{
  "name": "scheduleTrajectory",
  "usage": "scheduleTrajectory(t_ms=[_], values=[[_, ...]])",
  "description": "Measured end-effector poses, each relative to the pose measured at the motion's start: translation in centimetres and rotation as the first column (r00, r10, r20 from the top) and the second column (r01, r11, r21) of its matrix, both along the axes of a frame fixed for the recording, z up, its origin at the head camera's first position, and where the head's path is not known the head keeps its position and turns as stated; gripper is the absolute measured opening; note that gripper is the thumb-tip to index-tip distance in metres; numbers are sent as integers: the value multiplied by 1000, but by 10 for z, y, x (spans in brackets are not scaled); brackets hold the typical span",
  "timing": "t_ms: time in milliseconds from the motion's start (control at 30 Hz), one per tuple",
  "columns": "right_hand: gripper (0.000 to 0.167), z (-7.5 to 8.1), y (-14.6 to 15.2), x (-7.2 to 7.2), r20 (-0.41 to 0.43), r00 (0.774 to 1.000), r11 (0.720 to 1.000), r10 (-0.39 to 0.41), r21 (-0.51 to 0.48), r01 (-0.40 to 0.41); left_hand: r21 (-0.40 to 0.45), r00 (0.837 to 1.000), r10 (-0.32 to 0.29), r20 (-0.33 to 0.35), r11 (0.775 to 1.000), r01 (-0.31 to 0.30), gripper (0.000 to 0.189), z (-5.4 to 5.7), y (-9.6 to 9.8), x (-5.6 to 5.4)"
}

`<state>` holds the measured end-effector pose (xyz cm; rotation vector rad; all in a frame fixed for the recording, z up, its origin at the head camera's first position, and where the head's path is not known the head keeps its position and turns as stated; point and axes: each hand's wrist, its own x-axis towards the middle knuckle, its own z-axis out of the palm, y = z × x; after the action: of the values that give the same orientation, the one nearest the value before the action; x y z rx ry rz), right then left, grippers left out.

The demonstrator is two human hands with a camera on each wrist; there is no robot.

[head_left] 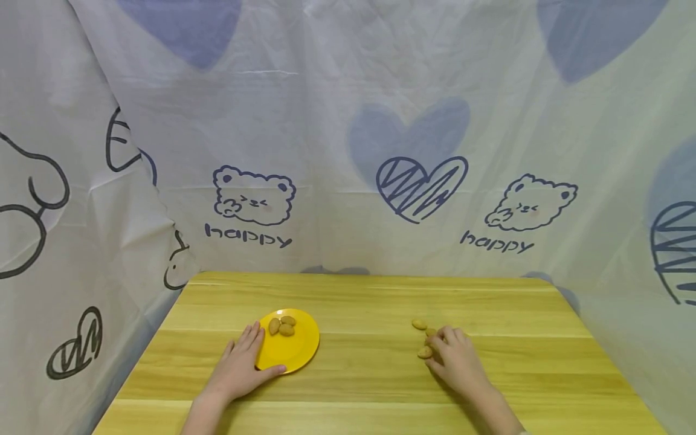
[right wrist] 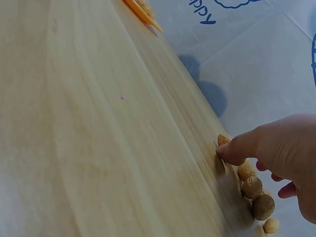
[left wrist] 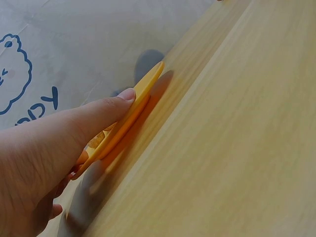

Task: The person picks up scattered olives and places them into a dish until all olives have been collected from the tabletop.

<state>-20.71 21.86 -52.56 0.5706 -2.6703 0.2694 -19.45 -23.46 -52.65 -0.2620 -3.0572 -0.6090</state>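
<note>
A yellow plate (head_left: 293, 350) lies on the table at left, with several tan oval nuts (head_left: 286, 330) in their shells grouped on its far part. My left hand (head_left: 239, 365) rests on the plate's left rim, fingers straight. The thumb (left wrist: 111, 106) stretches over the near rim. To the right, my right hand (head_left: 459, 362) is low over more loose nuts, its thumb and forefinger pinching one nut (head_left: 425, 352). Farther back lies another nut (head_left: 418, 324). The right wrist view shows several nuts (right wrist: 252, 187) in a row below the hand, which hides part of them.
The wooden table (head_left: 370, 386) stretches between plate and loose nuts. Behind it and along both sides hangs a white cloth (head_left: 337, 229) printed with hearts and bears, reaching the table's back edge.
</note>
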Motion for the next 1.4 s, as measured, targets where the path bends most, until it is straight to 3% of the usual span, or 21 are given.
scheduleTrajectory(t_ms=[200,833,1400], values=[[33,0,-1,-1,23,1000,1000,-5,-8,6,10,1000,3,30,1000,-4,108,1,0,0],[28,-4,-4,-2,13,999,998,-38,-47,39,-7,1000,1,26,1000,-1,109,3,0,0],[27,-5,-27,-3,2,1000,997,-7,-71,7,-2,999,-1,46,1000,2,109,5,1,1]])
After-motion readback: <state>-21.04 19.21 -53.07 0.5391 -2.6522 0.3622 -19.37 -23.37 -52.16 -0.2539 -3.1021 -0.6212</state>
